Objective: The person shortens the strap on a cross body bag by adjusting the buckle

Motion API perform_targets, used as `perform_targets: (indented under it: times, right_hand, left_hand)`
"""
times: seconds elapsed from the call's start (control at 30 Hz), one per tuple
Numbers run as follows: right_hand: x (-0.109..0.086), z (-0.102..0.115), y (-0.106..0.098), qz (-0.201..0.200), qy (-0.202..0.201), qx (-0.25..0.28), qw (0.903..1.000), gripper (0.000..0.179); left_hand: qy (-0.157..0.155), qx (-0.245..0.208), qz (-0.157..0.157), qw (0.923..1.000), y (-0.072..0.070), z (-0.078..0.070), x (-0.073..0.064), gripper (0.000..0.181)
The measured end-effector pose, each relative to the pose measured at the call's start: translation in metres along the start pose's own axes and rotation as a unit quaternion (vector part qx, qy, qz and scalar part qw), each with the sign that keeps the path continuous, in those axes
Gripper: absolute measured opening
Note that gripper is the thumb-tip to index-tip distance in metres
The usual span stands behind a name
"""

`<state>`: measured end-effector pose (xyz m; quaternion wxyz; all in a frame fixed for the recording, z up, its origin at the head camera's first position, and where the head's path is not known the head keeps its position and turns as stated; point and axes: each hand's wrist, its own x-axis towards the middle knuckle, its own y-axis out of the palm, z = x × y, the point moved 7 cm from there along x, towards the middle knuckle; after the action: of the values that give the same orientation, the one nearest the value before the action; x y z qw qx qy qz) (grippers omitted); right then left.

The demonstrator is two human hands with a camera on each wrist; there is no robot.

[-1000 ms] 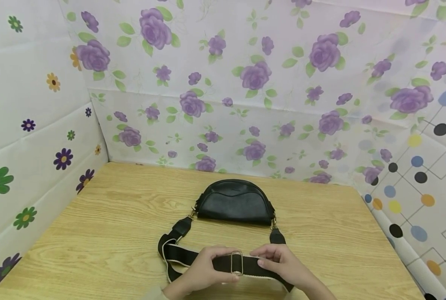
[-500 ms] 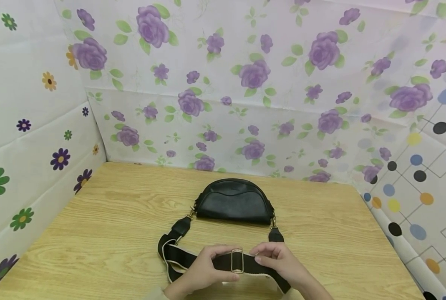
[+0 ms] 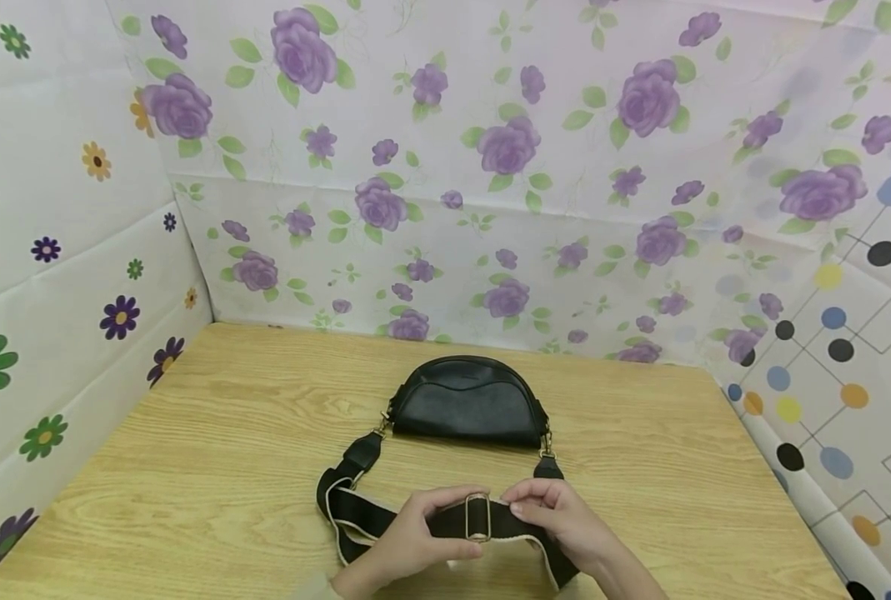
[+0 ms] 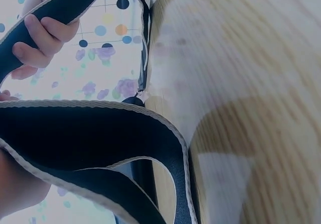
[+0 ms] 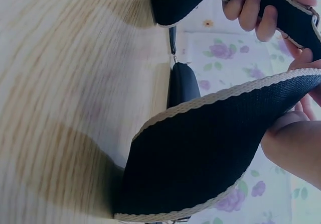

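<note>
A black half-moon handbag point(image 3: 466, 400) lies on the table in the head view, its wide black strap point(image 3: 362, 510) with cream edges looped toward me. Gold clips join the strap to both ends of the bag. My left hand point(image 3: 415, 537) grips the strap just left of a gold slider buckle point(image 3: 468, 518), thumb below and fingers above. Right of the buckle, my right hand point(image 3: 565, 521) pinches the webbing between thumb and fingers. The right wrist view shows a broad fold of strap point(image 5: 195, 148) hanging near that hand, and left-hand fingers point(image 5: 248, 13) curled over the webbing.
The wood-grain table point(image 3: 227, 442) runs back to a white cloth with purple roses point(image 3: 508, 150). Cloth with coloured flowers point(image 3: 121, 317) stands at the left, and one with dots and lines point(image 3: 835, 392) at the right.
Both hands and the buckle have risen slightly, the buckle also shifting a little right. Strap between buckle and right hand bows more, and its hanging part has swung left. The bag stays in place.
</note>
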<state>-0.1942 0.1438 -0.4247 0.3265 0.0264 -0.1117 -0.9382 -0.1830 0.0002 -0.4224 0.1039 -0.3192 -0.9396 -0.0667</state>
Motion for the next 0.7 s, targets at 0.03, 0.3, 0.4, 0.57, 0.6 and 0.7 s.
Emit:
perform_targets:
  times: [0.03, 0.3, 0.4, 0.57, 0.6, 0.7]
  right_hand:
    - [0.0, 0.0, 0.0, 0.0, 0.0, 0.001, 1.0, 0.022]
    - [0.002, 0.001, 0.002, -0.008, -0.008, 0.006, 0.9999, 0.022]
    - [0.003, 0.001, 0.003, -0.015, -0.006, 0.009, 0.9998, 0.021]
    - [0.004, 0.001, 0.004, -0.025, -0.002, 0.013, 0.9996, 0.021]
    - [0.004, 0.001, 0.004, -0.027, -0.002, 0.012, 0.9996, 0.022]
    - [0.004, 0.002, 0.004, -0.032, -0.005, 0.01, 0.9994, 0.022]
  left_hand:
    - [-0.002, -0.001, 0.001, 1.0, 0.0, 0.0, 0.0, 0.048]
    - [-0.003, -0.005, 0.004, 1.0, 0.003, -0.013, 0.0, 0.047]
    - [-0.004, -0.006, 0.003, 1.0, 0.003, -0.013, 0.0, 0.047]
    - [0.017, 0.026, -0.01, 0.9995, 0.0, -0.006, 0.001, 0.047]
    - [0.024, 0.034, -0.014, 0.999, 0.0, -0.005, 0.001, 0.048]
    - [0.05, 0.052, -0.025, 0.9971, -0.001, -0.007, 0.001, 0.049]
